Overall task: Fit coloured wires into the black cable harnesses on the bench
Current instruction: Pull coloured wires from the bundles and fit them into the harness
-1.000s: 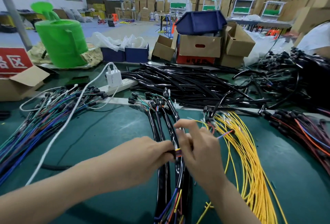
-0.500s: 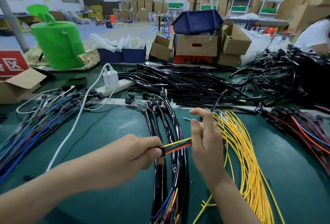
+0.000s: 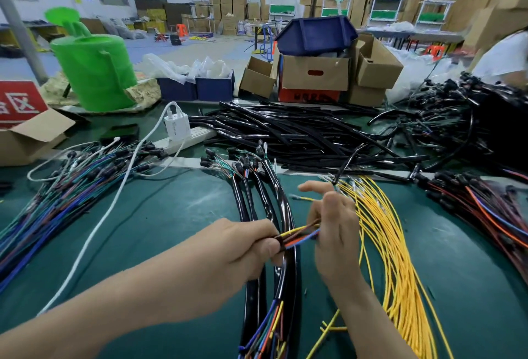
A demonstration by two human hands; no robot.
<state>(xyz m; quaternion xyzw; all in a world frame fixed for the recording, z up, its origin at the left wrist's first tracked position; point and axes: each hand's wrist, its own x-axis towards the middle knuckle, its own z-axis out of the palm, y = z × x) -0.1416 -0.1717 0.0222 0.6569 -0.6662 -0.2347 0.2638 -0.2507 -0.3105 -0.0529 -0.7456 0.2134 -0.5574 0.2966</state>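
Note:
Several black cable harnesses (image 3: 283, 215) lie side by side down the middle of the green bench, coloured wires spilling from their near ends. My left hand (image 3: 243, 247) grips the end of one black harness, from which a short bunch of coloured wires (image 3: 300, 234) (yellow, brown, orange, blue) sticks out to the right. My right hand (image 3: 334, 233) holds those wires and pinches a single yellow wire (image 3: 303, 198), whose metal tip points left. A thick bundle of yellow wires (image 3: 400, 267) lies just right of my right hand.
A mixed bundle of coloured wires (image 3: 57, 204) and a white cord (image 3: 94, 233) cover the left of the bench. Loose black sleeves (image 3: 300, 135) are piled behind, with a power strip (image 3: 185, 138). More harnesses (image 3: 485, 215) lie at right. Cardboard boxes (image 3: 314, 75) and a green roll (image 3: 94, 72) stand at the back.
My right hand has drawn the coloured wires further out of the harness end to the right and now holds a yellow wire level above them. The left hand stays on the harness.

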